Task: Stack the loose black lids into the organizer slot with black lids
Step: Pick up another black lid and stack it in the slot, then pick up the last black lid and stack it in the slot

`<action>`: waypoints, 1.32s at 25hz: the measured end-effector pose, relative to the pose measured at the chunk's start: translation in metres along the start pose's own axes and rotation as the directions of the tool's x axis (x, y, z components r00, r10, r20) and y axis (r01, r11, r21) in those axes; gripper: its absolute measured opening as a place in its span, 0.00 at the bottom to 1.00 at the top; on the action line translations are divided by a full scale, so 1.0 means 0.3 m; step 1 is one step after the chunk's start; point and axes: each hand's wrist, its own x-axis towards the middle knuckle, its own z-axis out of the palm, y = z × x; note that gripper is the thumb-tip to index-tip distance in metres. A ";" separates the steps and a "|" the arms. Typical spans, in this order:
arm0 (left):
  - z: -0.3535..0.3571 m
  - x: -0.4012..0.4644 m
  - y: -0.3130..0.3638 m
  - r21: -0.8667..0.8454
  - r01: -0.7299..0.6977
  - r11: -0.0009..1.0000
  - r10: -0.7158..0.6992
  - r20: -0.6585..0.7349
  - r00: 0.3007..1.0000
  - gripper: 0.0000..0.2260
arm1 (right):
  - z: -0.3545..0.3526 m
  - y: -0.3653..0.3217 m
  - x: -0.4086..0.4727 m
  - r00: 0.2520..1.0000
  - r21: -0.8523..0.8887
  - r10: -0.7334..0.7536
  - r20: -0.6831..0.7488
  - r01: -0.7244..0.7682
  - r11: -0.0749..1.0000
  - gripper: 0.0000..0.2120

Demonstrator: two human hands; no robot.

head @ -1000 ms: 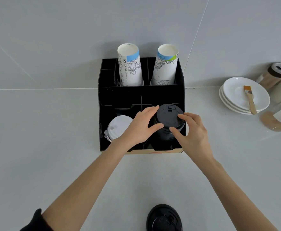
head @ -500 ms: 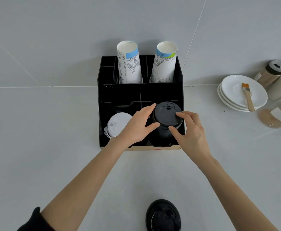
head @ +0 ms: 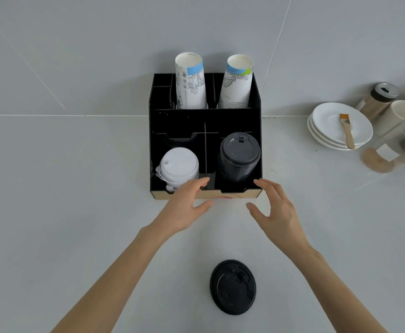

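Nearest on the pale desk [head: 64,212] lies a single loose black lid [head: 232,287], flat, top side up, well apart from both hands and nearer than they are. Beyond it the two bare forearms reach forward. The left hand [head: 187,205] is released, fingers spread and loosely curved, holding nothing; its fingertips [head: 202,181] overlap the near edge of the organizer [head: 157,145], though contact cannot be told. The right hand [head: 275,210] is likewise slack and empty, thumb out to the left, its fingertips near the organizer's near right corner.

The organizer is a black divided box with a light brown front lip, standing against the wall. In its near right slot sits the stack of black lids [head: 239,156], rising above the slot's walls, with nothing touching it. In the near left slot is a lower stack of white lids [head: 178,168], just beside the left hand. Behind these, two rear compartments each hold an upright column of printed paper cups: the left cups [head: 190,81] with a blue band, the right cups [head: 237,82] with blue and green, leaning slightly right.

Far right on the desk stand stacked white saucers [head: 335,133] with a small brush [head: 347,131] resting on top. Around them are a jar with a metal lid [head: 379,98], a white cup [head: 403,114] and a clear container [head: 393,152] lying on its side at the frame edge.
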 end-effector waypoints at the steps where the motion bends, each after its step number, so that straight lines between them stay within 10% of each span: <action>1: 0.013 -0.028 -0.010 -0.001 0.011 1.000 -0.011 0.006 1.000 0.23 | 0.009 0.005 -0.031 1.000 -0.002 0.007 0.018 -0.007 1.000 0.22; 33: 0.289 -0.346 -0.102 0.038 0.030 0.999 -0.035 0.113 0.993 0.21 | 0.200 0.047 -0.417 0.939 0.165 0.344 -0.025 -0.336 0.927 0.10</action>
